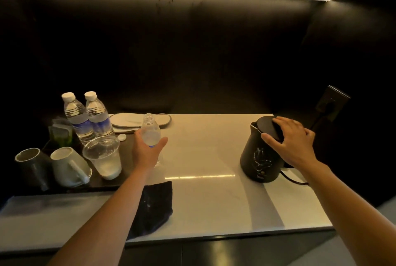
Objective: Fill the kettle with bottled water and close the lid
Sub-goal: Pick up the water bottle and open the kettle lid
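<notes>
My left hand [147, 151] grips an uncapped clear water bottle [150, 131], held upright near the middle of the white counter [205, 156]. It looks nearly empty. The bottle's white cap [122, 137] lies on the dark tray behind my hand. To the right stands a black kettle [260, 158] with a pale marbled mark on its side. My right hand [291, 140] rests on top of the kettle's black lid [269, 126], fingers spread over it. The lid sits tilted, with a thin gap at its left edge.
Two capped full water bottles [87, 115] stand at the back left on a dark tray [102, 183], with a clear plastic cup [105, 156], two tipped mugs [68, 167] and sachets. A dark cloth [156, 208] lies by the front edge. The kettle's cord runs to a wall socket [331, 103].
</notes>
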`<state>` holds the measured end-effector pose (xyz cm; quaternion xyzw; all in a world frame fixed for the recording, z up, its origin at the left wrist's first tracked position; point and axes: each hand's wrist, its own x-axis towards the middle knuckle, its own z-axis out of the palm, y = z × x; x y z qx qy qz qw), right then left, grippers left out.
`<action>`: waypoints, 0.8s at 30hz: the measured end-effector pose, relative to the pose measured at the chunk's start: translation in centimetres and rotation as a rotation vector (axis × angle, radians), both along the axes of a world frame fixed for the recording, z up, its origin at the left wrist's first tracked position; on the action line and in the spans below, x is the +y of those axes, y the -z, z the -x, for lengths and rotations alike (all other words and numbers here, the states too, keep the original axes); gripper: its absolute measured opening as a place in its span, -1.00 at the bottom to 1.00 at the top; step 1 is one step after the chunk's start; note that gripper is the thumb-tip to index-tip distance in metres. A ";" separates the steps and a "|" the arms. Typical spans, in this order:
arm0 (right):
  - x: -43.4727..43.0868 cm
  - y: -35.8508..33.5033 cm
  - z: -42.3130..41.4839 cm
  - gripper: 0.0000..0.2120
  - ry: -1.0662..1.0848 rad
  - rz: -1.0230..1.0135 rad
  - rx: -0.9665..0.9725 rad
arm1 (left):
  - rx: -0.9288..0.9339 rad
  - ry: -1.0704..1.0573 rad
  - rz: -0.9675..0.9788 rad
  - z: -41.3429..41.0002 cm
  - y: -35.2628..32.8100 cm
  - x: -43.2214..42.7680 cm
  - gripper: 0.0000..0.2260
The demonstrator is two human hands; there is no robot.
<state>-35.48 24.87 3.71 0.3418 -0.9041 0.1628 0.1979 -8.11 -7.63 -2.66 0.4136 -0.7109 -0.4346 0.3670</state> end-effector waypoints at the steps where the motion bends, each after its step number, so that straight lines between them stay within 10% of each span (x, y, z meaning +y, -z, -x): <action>1: 0.3 0.2 0.3 -0.24 -0.031 0.013 0.004 | 0.028 0.020 -0.033 0.3 0.2 -0.2 -0.31; 15: 2.4 -0.1 3.5 -0.41 -0.419 0.124 -0.124 | 0.190 0.122 -0.070 4.3 1.9 7.7 -0.44; 24: 5.3 1.6 5.7 -0.59 -0.209 0.655 -0.859 | 0.305 -0.059 -0.065 8.3 2.7 13.9 -0.43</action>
